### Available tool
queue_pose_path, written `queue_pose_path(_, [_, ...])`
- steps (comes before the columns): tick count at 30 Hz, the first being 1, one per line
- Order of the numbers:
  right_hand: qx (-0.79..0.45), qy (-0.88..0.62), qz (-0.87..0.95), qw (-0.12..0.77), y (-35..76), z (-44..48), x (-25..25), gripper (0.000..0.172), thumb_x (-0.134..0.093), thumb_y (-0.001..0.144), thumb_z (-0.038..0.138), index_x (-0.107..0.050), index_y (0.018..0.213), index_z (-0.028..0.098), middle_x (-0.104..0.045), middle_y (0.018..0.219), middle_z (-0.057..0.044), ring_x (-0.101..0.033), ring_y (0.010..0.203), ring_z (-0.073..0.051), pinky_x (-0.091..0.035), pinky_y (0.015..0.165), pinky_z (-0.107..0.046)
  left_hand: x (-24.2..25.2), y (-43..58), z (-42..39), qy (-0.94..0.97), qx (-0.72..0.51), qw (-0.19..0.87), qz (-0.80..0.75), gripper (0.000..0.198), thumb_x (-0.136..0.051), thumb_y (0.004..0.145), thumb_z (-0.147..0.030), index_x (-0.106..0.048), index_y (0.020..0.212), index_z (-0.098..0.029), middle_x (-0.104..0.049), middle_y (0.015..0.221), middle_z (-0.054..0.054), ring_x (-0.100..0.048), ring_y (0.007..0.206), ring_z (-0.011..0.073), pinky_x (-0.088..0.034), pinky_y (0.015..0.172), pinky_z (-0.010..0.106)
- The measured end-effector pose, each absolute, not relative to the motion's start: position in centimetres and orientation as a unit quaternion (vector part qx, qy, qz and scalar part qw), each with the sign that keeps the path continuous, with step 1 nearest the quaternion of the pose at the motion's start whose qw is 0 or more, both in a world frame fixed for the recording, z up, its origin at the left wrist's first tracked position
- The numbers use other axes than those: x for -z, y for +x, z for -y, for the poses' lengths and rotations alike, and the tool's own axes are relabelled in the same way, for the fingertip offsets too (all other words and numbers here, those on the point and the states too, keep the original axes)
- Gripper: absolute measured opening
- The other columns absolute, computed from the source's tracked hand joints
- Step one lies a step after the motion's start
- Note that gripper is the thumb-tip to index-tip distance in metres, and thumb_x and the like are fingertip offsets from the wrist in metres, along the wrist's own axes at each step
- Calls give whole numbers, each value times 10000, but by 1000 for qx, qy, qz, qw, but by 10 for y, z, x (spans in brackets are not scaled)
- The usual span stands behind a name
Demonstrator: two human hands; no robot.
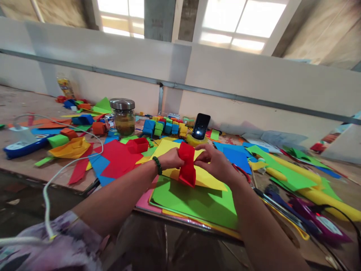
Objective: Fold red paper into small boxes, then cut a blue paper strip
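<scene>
A red folded paper piece (187, 165), bent into a box-like shape with creased flaps, is held upright above the stack of sheets. My left hand (172, 159), with a dark beaded bracelet at the wrist, grips its left edge. At the right edge, my right hand (216, 162) has its fingertips pinched against the paper, with the index finger raised. Below lie a yellow sheet (210, 178) and a stack of green sheets (191, 205). A jagged red sheet (120, 160) and a small red paper box (140, 144) lie to the left.
A lidded glass mug (124, 120) stands behind, left of several coloured paper cubes (166, 127). A phone (201, 126) leans upright at the back. A white cable (60, 167) crosses the left side. On the right are yellow rolls (332, 203) and a purple device (318, 218).
</scene>
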State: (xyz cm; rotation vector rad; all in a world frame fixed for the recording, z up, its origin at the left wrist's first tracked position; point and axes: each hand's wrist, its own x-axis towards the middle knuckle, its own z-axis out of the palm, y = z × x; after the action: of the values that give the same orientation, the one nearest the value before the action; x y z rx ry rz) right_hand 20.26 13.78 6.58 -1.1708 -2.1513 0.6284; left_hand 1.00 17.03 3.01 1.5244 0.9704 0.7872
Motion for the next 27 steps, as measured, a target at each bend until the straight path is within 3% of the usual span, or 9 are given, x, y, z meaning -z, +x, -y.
queue_pose_path(6, [-152, -398, 874, 234, 209, -134, -68, 522, -581, 783, 108, -599, 1274, 282, -628, 1110, -66, -652, 740, -147, -531, 708, -317, -34, 9, -169, 646, -330, 539, -428, 150, -538, 503, 2, -570, 593, -113, -529, 514, -31, -460, 473, 81, -379, 429, 174])
queue_pose_path(9, [-113, -391, 895, 180, 216, -136, -70, 319, -591, 800, 112, -737, 1031, 277, -646, 1053, -63, -653, 861, -192, -513, 784, -342, -34, 8, -169, 652, -328, 540, -420, 211, -532, 508, -13, -618, 678, -101, -582, 581, -15, -499, 516, 92, -424, 470, 183])
queue_pose_path(13, [-131, -391, 891, 192, 221, -144, -68, 88, -666, 811, 219, -753, 803, 232, -691, 1022, -64, -642, 940, -224, -497, 846, -362, -33, 8, -170, 670, -320, 542, -392, 300, -544, 500, -24, -667, 766, -89, -655, 700, 17, -566, 621, 121, -485, 564, 209])
queue_pose_path(16, [-162, -382, 889, 193, 222, -146, -67, 122, -664, 801, 198, -758, 868, 239, -711, 986, -42, -654, 905, -207, -505, 828, -335, -32, 8, -170, 685, -314, 539, -376, 336, -556, 504, -33, -691, 806, -88, -685, 772, 35, -597, 696, 144, -502, 610, 219])
queue_pose_path(20, [-127, -400, 895, 150, 218, -141, -68, 336, -625, 739, 56, -776, 941, 278, -704, 1042, -42, -652, 941, -219, -500, 848, -334, -30, 7, -171, 698, -307, 527, -374, 335, -559, 508, -39, -700, 807, -87, -689, 794, 41, -603, 720, 156, -504, 609, 217])
queue_pose_path(24, [-99, -417, 900, 83, 216, -137, -70, 261, -646, 750, 88, -794, 865, 269, -695, 952, -60, -649, 858, -219, -493, 812, -350, -28, 7, -172, 706, -302, 520, -373, 325, -560, 508, -30, -700, 795, -91, -691, 788, 41, -603, 734, 162, -507, 622, 223])
queue_pose_path(27, [-94, -412, 902, 88, 219, -139, -70, 194, -647, 766, 133, -786, 814, 259, -682, 958, -58, -639, 840, -203, -489, 786, -330, -28, 8, -171, 709, -306, 515, -373, 329, -555, 508, -20, -694, 798, -91, -693, 802, 41, -602, 740, 162, -510, 642, 231])
